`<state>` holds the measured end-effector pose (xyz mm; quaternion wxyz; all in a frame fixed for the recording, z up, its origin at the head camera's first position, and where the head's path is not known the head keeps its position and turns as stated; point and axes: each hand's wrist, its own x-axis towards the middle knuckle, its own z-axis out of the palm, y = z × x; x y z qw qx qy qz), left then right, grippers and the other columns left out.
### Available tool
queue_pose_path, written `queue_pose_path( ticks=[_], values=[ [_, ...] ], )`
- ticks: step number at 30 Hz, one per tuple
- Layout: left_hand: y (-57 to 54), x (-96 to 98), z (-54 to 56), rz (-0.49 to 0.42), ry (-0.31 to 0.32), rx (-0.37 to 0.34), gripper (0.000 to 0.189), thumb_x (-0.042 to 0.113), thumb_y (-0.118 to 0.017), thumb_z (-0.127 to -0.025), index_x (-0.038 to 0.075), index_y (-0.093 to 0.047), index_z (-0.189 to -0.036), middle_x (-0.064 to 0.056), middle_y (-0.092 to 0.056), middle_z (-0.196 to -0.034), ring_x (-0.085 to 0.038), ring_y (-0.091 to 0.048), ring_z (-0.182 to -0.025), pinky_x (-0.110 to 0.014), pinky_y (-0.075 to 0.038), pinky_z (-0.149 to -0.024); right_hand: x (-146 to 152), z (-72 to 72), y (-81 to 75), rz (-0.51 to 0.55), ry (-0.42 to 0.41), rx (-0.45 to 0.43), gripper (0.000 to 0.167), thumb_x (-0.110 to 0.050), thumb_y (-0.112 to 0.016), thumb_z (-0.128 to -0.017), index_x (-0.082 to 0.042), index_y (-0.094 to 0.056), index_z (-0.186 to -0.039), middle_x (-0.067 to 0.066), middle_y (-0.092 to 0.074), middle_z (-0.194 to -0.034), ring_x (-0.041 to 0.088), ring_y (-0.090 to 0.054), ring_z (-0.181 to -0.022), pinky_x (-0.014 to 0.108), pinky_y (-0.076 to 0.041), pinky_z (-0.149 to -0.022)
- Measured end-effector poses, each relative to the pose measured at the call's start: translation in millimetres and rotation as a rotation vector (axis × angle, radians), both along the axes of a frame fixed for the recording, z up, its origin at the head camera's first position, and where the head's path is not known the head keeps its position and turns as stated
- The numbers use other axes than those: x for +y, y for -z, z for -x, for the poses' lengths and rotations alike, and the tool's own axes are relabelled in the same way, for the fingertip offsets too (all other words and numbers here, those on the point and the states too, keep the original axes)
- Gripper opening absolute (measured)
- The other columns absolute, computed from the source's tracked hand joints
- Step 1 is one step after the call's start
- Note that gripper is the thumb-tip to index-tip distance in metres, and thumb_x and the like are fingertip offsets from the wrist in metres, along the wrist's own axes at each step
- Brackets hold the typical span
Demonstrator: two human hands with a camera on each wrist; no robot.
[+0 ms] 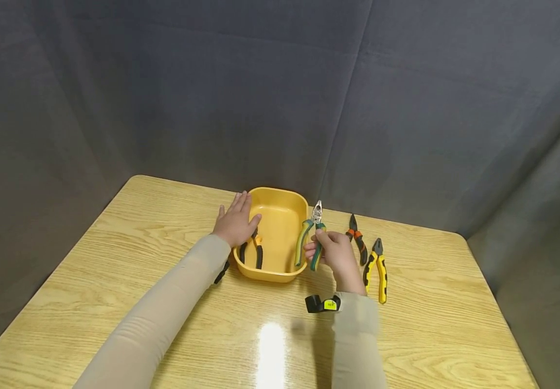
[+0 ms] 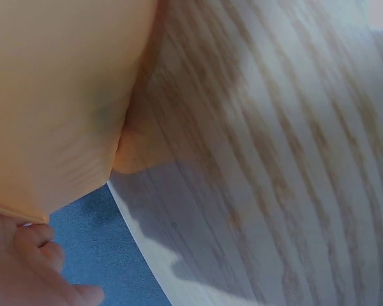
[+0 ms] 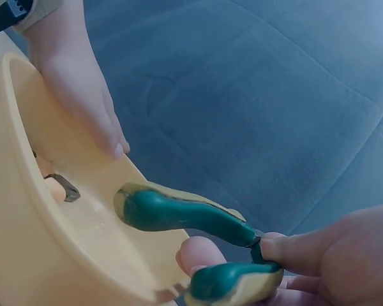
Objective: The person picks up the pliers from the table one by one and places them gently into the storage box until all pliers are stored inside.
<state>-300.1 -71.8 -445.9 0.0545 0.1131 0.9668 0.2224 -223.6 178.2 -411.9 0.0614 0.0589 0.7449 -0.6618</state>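
Centre frame, we see a right hand (image 1: 337, 251) pinching green-and-yellow pliers (image 1: 317, 216) at the right edge of the yellow tray (image 1: 270, 277); a left hand (image 1: 236, 224), fingers seemingly straight, rests opposite. Splayed handles (image 1: 300, 249) could snag the rim, slipping loose.

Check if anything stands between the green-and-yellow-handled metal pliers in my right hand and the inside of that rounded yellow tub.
Nothing visible does. Your right hand holds the pliers at the right rim of the tub; the black-and-orange tool inside lies left.
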Motion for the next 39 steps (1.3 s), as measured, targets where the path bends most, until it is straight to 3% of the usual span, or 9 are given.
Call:
queue_pose_path(
  ticks=[6, 11, 21, 30, 35, 39],
  values=[
    [1.0, -0.2, -1.0, 0.0, -0.001, 0.01, 0.073, 0.047, -0.033, -0.11, 0.005, -0.006, -0.163, -0.012, -0.005, -0.17, -0.026, 0.0, -0.157, -0.061, -0.004, -0.122, -8, 2.7, -0.5, -0.067, -0.02, -0.004, 0.041, -0.02, -0.044, -0.111, 0.019, -0.058, -0.114, 0.02, -0.072, -0.089, 0.016, -0.069, -0.067, 0.035, -0.061, -0.071],
    [3.8, -1.1, -0.3, -0.014, 0.006, 0.007, 0.073, 0.047, -0.033, -0.11, 0.006, -0.005, -0.163, -0.012, -0.003, -0.17, -0.027, 0.001, -0.157, -0.061, -0.003, -0.122, -15, 3.5, -0.5, -0.116, -0.028, 0.004, 0.041, -0.02, -0.045, -0.111, 0.017, -0.062, -0.112, 0.025, -0.073, -0.094, 0.019, -0.073, -0.07, 0.035, -0.061, -0.069],
    [8.3, -3.0, 1.7, -0.021, 0.004, 0.023, 0.073, 0.047, -0.032, -0.11, 0.004, -0.007, -0.163, -0.012, -0.004, -0.17, -0.028, -0.001, -0.157, -0.062, -0.003, -0.121, -24, 7.1, -1.4, -0.131, -0.048, 0.016, 0.042, -0.02, -0.043, -0.111, 0.018, -0.059, -0.111, 0.029, -0.072, -0.097, 0.019, -0.073, -0.069, 0.035, -0.061, -0.069],
    [6.5, -3.5, -0.3, -0.028, 0.005, 0.003, 0.073, 0.047, -0.031, -0.11, 0.005, -0.005, -0.163, -0.012, -0.001, -0.17, -0.026, 0.002, -0.157, -0.061, -0.001, -0.122, -31, 8.7, -2.3, -0.168, -0.067, 0.029, 0.04, -0.021, -0.044, -0.111, 0.015, -0.062, -0.11, 0.024, -0.074, -0.093, 0.018, -0.073, -0.067, 0.024, -0.055, -0.058],
    [5.8, -3.6, -1.5, -0.034, 0.004, 0.0, 0.073, 0.046, -0.032, -0.11, 0.004, -0.005, -0.163, -0.012, -0.001, -0.17, -0.026, 0.003, -0.157, -0.061, -0.001, -0.122, -35, 10.2, -1.9, -0.184, -0.072, 0.025, 0.041, -0.02, -0.044, -0.111, 0.018, -0.061, -0.112, 0.027, -0.073, -0.097, 0.024, -0.075, -0.071, 0.027, -0.058, -0.061],
    [6.3, -2.8, -1.2, -0.038, 0.003, 0.002, 0.073, 0.046, -0.032, -0.11, 0.004, -0.005, -0.163, -0.012, -0.002, -0.17, -0.026, 0.002, -0.157, -0.061, -0.002, -0.122, -38, 11.8, -2.1, -0.167, -0.056, 0.011, 0.041, -0.019, -0.044, -0.111, 0.019, -0.06, -0.112, 0.029, -0.071, -0.097, 0.021, -0.073, -0.067, 0.03, -0.06, -0.063]
  ],
)
